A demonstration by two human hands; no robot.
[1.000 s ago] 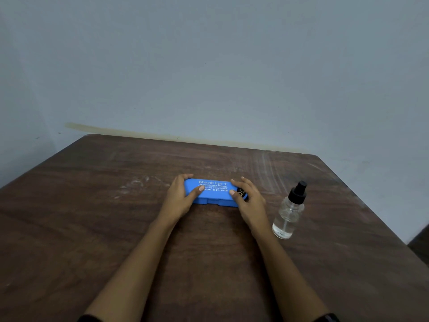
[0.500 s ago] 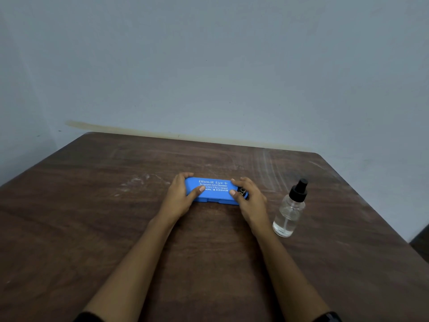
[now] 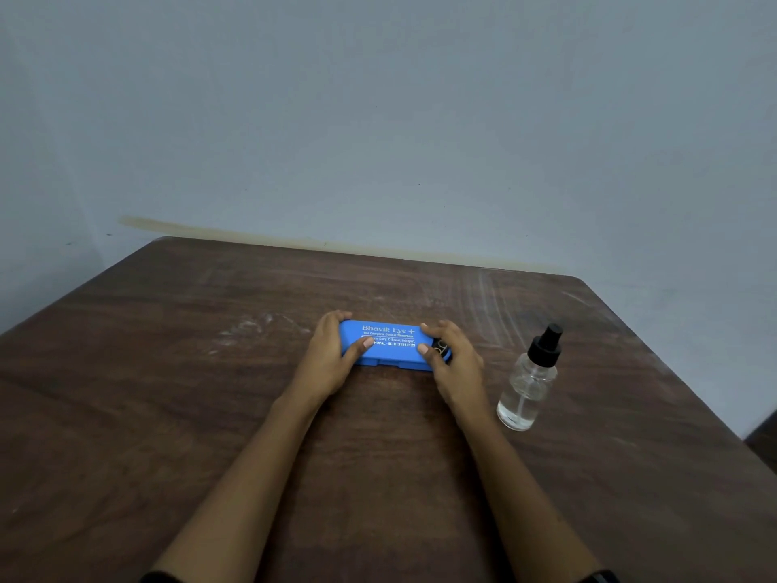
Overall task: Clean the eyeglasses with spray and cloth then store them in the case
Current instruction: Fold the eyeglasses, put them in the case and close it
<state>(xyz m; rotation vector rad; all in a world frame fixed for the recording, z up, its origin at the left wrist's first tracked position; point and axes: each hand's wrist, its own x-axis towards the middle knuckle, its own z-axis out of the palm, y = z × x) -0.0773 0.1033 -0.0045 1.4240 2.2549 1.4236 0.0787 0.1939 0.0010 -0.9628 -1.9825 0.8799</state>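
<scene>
Dark wooden table, scuffed, whitish smears at far side. Closed blue glasses case flat near centre. Clear spray bottle upright, right of case, apart.

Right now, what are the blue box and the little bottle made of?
The blue case looks like hard matte plastic: even colour, moulded edges, printed white lettering. The spray bottle looks like clear glass or plastic, see-through with liquid inside; its black cap seems plastic.
</scene>
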